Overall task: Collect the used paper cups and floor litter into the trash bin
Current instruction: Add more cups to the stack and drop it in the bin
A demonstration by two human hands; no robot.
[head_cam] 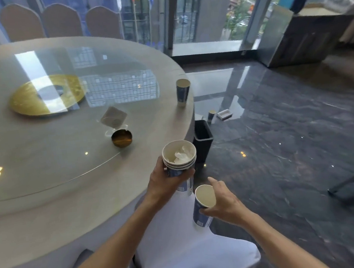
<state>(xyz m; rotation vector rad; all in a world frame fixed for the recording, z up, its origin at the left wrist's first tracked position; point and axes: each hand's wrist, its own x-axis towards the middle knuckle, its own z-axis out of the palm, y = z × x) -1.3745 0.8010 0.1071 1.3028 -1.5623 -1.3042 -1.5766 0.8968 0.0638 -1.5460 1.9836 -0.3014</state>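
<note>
Cups partly gathered: left hand [166, 183] grips stack [179, 157], right hand [224, 201] grips single cup [203, 205]. Left: table [43, 171] cup [183, 91] at 12 o'clock, floor cup [212, 115], box [224, 114]. Bin [203, 144] just beyond stack.

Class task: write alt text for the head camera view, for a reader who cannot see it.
A person's left hand holds a stack of paper cups with crumpled tissue inside, while the right hand holds a single paper cup. Another cup stands on the round table's edge; a dark trash bin stands on the floor beside the table.
</note>
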